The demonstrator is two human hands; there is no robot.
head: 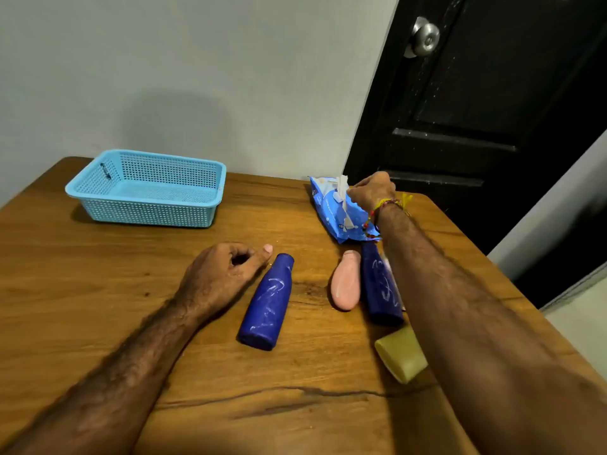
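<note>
My right hand (372, 192) reaches to the far right of the wooden table (98, 290) and pinches a white wipe (342, 188) that sticks up out of a blue wipes pack (331, 211). My left hand (223, 274) rests on the table with its fingers loosely curled and holds nothing. Just right of its thumb lies a dark blue bottle (267, 302) on its side. A second dark blue bottle (381, 287) and a small pink bottle (346, 280) lie beside my right forearm. A yellowish bottle (400, 356) pokes out from under that forearm.
A light blue mesh basket (147, 188) stands at the back left of the table, against the grey wall. A black door with a metal knob (425, 36) is behind the table's right corner. The table's right edge runs close to my right arm.
</note>
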